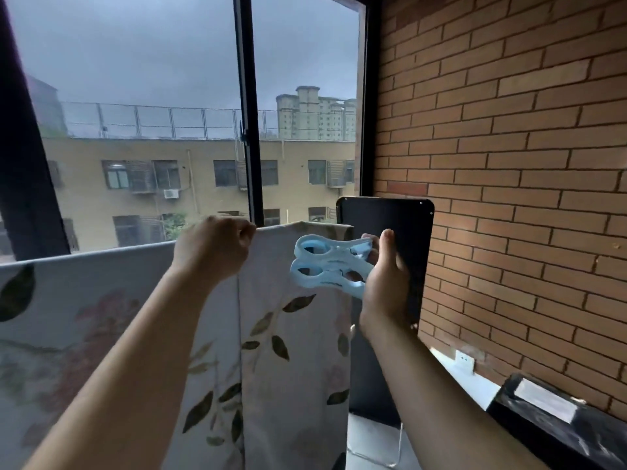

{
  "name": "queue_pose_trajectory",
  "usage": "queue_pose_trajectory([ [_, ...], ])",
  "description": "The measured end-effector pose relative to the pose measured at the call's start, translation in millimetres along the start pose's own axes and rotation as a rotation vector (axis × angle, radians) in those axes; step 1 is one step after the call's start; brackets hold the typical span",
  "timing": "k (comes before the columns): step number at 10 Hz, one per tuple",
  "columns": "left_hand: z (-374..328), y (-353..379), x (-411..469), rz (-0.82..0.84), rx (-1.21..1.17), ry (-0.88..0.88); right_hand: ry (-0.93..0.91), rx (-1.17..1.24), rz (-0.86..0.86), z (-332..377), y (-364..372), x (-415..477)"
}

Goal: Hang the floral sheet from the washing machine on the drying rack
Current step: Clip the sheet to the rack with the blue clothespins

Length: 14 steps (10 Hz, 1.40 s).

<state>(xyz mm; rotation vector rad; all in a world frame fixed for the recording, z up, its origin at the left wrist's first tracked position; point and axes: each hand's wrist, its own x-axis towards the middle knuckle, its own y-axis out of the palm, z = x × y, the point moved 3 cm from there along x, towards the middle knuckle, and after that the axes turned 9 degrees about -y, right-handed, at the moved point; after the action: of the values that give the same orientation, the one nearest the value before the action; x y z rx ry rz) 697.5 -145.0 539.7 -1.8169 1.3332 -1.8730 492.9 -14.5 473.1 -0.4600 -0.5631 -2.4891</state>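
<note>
Brick wall (509, 164) closes the right side of this balcony, and a big window (135, 96) with grey sky and buildings fills the back. In front of the window the sheet (291, 334) hangs down in long folds. Its top edge runs level, so it seems to lie over the rack, but the rail itself is hidden under the cloth. The left hand (217, 247) pinches the top edge of the sheet near its right end with fingers curled tight, probably so the cloth does not slip while it is fastened. The right hand (383, 283) grips two pale blue clips (329, 266) by their tails, with their mouths toward the sheet's top edge, just beside it. A black panel (390, 218) stands behind this hand. I judge the hanging is nearly done and only the clipping is left.
</note>
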Motion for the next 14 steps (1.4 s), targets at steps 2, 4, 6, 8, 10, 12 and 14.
queue_pose_trajectory([
  [2,3,-1,13,0.188,-0.139,-0.075,-0.161,-0.099,0.194,1,8,17],
  [4,5,-2,26,0.291,-0.224,-0.249,-0.377,-0.156,0.321,11,29,27],
  [6,10,0,50,0.589,-0.256,-0.480,-0.571,-0.266,0.430,31,58,41],
  [8,-3,-3,53,0.783,-0.284,-0.541,-0.716,-0.342,0.507,38,74,43],
  [10,-1,-1,53,0.892,-0.276,-0.683,-0.690,-0.367,0.680,33,96,43],
  [12,5,0,53,0.873,-0.285,-0.716,-0.696,-0.391,0.927,39,114,46],
  [14,6,-4,58,0.849,-0.364,-0.727,-0.675,-0.461,0.977,41,121,58],
])
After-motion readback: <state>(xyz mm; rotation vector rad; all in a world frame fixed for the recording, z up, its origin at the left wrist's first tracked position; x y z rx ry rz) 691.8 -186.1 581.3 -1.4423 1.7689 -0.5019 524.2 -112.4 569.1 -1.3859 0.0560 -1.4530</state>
